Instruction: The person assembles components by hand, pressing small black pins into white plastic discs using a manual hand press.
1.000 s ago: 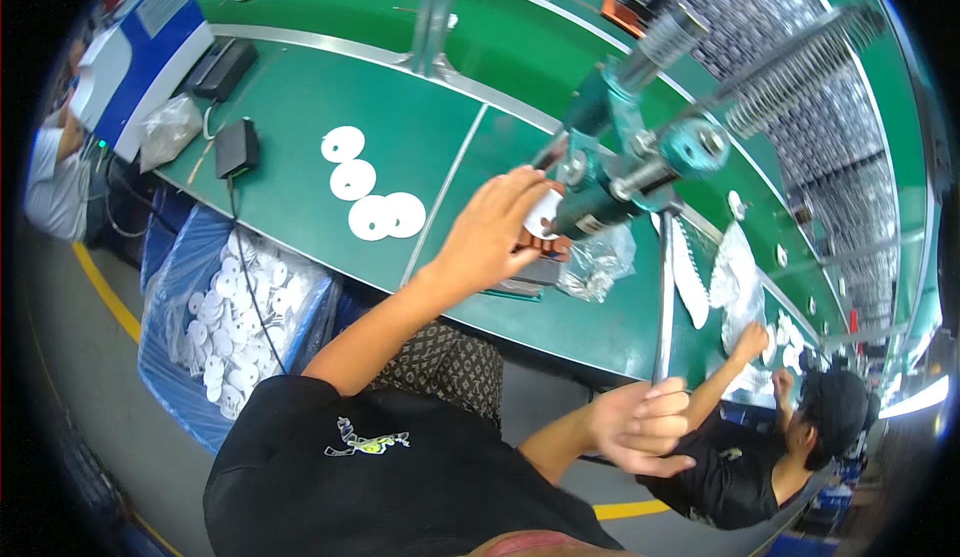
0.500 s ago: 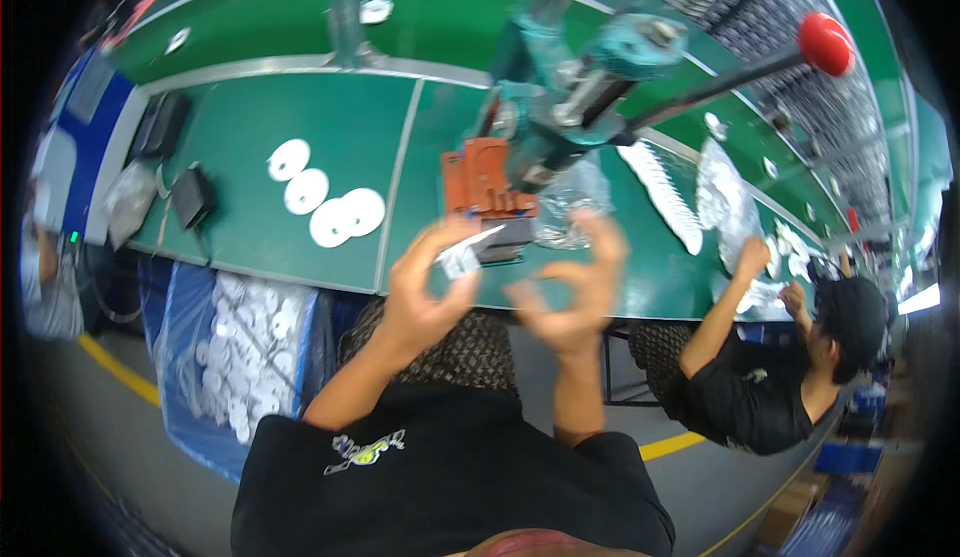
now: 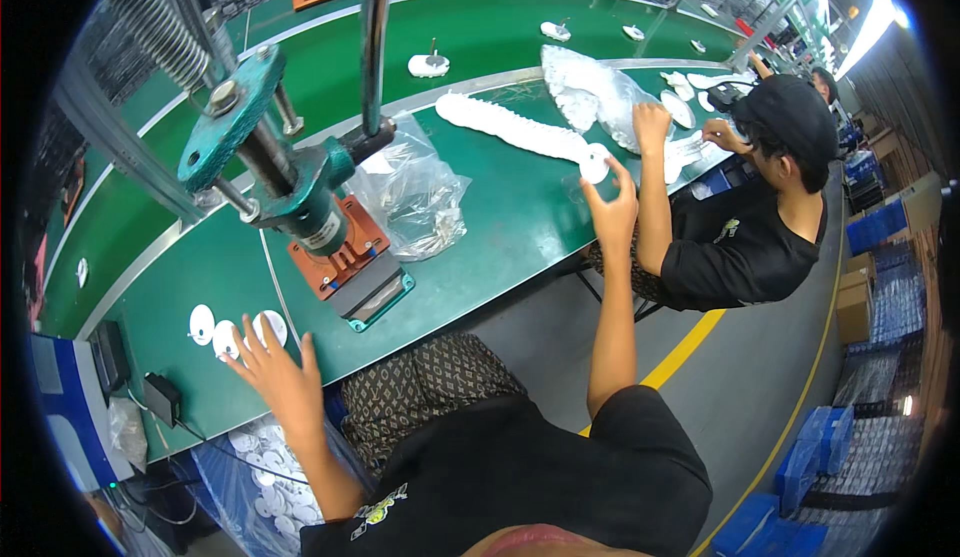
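Note:
My right hand [image 3: 613, 207] is stretched out to the right, its thumb and fingers closed on the edge of a white disc [image 3: 594, 163]. That disc is at the near end of a long row of overlapping white discs [image 3: 510, 127] on the green table. On the left, my left hand [image 3: 272, 372] has its fingers spread and holds nothing. It is over or beside several loose white discs [image 3: 202, 325], partly covering them. Between my hands stands a teal hand press [image 3: 290, 187] above an orange fixture [image 3: 338, 257] with a dark block at its front.
A clear plastic bag of small parts [image 3: 425, 212] lies right of the press. A co-worker [image 3: 745, 197] sits at the right, near another plastic bag [image 3: 595, 87]. A blue-lined bin of white discs [image 3: 270, 477] is below the table at left. A green conveyor [image 3: 480, 32] runs behind.
The view has swung right. My hands have parted from in front of the press: the left, no longer holding a small pale piece, went to the loose discs, the right to the disc row.

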